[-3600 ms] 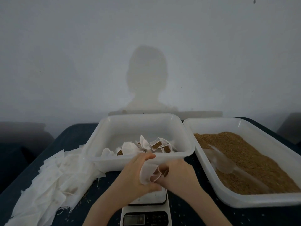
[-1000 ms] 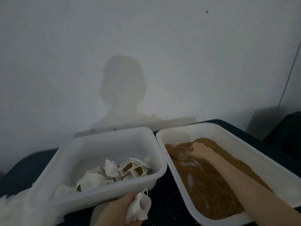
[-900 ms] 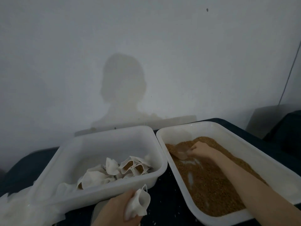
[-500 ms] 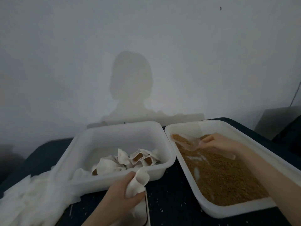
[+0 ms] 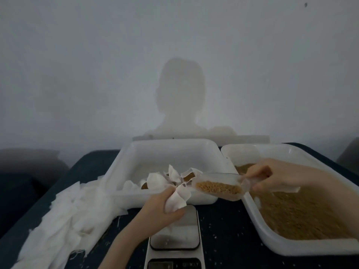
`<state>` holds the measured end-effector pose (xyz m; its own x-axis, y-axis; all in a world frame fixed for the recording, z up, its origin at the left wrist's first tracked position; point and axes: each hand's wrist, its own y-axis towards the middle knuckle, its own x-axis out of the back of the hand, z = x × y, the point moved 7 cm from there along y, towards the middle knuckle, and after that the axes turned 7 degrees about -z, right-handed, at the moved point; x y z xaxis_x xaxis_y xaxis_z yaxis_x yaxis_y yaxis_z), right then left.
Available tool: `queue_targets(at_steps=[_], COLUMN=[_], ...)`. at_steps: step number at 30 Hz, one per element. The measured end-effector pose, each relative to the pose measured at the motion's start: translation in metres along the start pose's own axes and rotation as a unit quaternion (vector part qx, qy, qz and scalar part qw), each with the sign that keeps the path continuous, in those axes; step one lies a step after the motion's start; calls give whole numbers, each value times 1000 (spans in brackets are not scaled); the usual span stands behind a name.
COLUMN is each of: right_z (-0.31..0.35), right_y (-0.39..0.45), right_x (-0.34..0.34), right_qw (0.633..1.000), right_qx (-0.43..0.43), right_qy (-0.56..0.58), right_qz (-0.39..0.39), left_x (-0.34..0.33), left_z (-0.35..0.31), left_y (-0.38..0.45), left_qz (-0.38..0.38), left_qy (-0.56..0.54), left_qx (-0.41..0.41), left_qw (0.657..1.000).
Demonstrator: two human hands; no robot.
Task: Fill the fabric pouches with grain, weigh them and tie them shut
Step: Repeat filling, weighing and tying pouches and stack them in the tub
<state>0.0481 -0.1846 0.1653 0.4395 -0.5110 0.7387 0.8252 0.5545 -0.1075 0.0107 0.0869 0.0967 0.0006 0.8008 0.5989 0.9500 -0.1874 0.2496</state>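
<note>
My left hand (image 5: 162, 210) grips a white fabric pouch (image 5: 177, 198) above the far end of the kitchen scale (image 5: 174, 235), its mouth pointing up and right. A clear plastic scoop (image 5: 219, 186) loaded with brown grain is held by its handle in my right hand (image 5: 275, 176). The scoop's tip is just to the right of the pouch's mouth. The white tub (image 5: 252, 150) on the right holds loose grain (image 5: 295, 212). The middle tub (image 5: 120, 167) holds several filled pouches (image 5: 167, 178).
A heap of empty white pouches (image 5: 58, 220) lies on the dark table (image 5: 223, 230) to the left. Spilled grains dot the table around the scale. A pale wall stands close behind both tubs, with my shadow on it.
My right hand has lifted the scoop out of the grain tub and carried it left to the pouch. My left hand has raised the pouch slightly above the scale.
</note>
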Motion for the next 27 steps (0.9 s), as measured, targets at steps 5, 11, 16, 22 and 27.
queue_targets(at_steps=[5,11,16,22,27], right_z=[23,30,38,41,38], right_y=[8,17,21,19,25], right_x=[-13,-18,-21,-26,-27], right_qw=[999,997,997,995,992], right_qx=[14,9,18,12,0], right_qy=[-27,-72,-76,-92,-122], right_qz=[20,12,20,36,25], left_x=[5,6,5,1,-4], left_z=[-1,1,2,-1,-2], left_y=[-4,-4,-4,-2,-3], left_qz=[3,4,15,17,20], left_qy=[28,106,149,179,171], left_qx=[-21,-25,-17,-19,-18], left_qw=[999,994,989,983,985])
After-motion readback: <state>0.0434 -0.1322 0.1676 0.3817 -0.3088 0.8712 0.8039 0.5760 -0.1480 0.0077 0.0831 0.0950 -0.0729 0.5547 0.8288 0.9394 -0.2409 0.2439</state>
